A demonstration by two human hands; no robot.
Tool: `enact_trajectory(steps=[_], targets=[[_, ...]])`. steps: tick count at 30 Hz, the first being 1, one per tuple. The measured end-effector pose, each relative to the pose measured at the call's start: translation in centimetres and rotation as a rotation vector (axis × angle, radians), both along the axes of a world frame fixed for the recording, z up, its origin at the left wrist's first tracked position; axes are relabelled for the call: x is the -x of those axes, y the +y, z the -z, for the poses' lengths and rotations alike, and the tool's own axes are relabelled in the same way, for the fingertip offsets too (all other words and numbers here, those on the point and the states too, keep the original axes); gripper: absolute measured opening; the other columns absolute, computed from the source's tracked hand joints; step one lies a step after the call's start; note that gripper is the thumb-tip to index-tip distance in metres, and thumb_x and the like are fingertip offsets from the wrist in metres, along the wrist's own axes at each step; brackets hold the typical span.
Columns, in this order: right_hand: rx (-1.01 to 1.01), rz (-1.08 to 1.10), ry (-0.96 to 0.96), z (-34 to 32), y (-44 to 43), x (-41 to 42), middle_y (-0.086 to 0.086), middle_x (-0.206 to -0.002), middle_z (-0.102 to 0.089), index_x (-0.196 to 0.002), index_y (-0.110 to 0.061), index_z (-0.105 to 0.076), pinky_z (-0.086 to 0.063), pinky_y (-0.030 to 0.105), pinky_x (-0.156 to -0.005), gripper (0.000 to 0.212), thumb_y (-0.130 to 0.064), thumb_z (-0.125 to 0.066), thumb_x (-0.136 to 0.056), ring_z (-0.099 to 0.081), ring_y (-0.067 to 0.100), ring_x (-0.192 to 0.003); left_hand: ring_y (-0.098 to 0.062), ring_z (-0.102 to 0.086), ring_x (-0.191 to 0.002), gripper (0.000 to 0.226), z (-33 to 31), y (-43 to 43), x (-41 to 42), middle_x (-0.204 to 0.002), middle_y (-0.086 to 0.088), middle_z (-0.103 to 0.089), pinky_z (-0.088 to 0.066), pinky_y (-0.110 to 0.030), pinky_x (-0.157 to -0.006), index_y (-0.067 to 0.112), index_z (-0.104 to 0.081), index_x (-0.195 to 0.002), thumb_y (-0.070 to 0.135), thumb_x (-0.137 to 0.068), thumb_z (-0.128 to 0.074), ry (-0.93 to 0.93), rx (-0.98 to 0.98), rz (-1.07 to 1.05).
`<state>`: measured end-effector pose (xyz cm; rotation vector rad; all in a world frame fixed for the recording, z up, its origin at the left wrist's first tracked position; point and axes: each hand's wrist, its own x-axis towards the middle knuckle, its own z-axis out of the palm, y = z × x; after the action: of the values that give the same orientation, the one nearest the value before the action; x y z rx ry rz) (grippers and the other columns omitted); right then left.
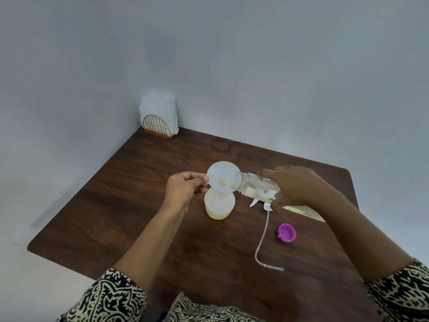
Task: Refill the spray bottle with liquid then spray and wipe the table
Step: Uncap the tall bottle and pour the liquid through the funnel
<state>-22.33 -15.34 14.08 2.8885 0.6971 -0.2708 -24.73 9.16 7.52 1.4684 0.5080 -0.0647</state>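
Observation:
A translucent spray bottle body [219,205] stands on the dark wooden table [130,182] with a little yellowish liquid at its bottom. A white funnel [223,177] sits in its neck, and my left hand [185,185] pinches the funnel's left rim. My right hand [299,185] grips a clear refill bottle [257,185], tipped nearly flat, its mouth resting on the funnel's right rim. Pale liquid shows inside the refill bottle. The spray head with its long tube [263,238] lies on the table under my right hand, partly hidden.
A purple cap [287,232] lies on the table to the right of the tube. A napkin holder with white napkins [160,117] stands at the far left corner against the wall. The table's edges fall away at left and right.

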Motion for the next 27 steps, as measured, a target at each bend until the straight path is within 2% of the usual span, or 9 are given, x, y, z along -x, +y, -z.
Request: enact_trajectory(steps=[11, 15, 27], targets=[[0.008, -0.008, -0.002, -0.02, -0.05, -0.06, -0.007, -0.101, -0.060, -0.130, -0.036, -0.040, -0.041, 0.025, -0.062, 0.068, -0.046, -0.069, -0.069, -0.054, 0.013, -0.084, -0.007, -0.061, -0.052, 0.002, -0.09, -0.09, 0.03, -0.066, -0.005, -0.072, -0.056, -0.025, -0.061, 0.008, -0.073, -0.081, 0.006, -0.080, -0.074, 0.005, 0.000, -0.008], [0.010, -0.010, 0.001, -0.07, 0.02, -0.09, -0.008, -0.104, -0.060, -0.132, -0.037, -0.038, -0.042, 0.026, -0.063, 0.070, -0.046, -0.070, -0.070, -0.052, 0.012, -0.084, -0.009, -0.061, -0.053, 0.003, -0.07, -0.05, -0.04, -0.067, -0.006, -0.072, -0.054, -0.023, -0.058, 0.007, -0.074, -0.083, 0.006, -0.080, -0.074, 0.008, 0.001, -0.007], [0.027, -0.006, 0.010, -0.44, 0.18, 0.03, -0.009, -0.100, -0.058, -0.132, -0.037, -0.037, -0.034, 0.023, -0.057, 0.070, -0.046, -0.070, -0.070, -0.050, 0.013, -0.082, -0.009, -0.060, -0.052, 0.003, -0.06, -0.01, -0.01, -0.065, -0.006, -0.071, -0.054, -0.021, -0.054, 0.007, -0.073, -0.081, 0.004, -0.080, -0.074, -0.001, 0.012, -0.003]])
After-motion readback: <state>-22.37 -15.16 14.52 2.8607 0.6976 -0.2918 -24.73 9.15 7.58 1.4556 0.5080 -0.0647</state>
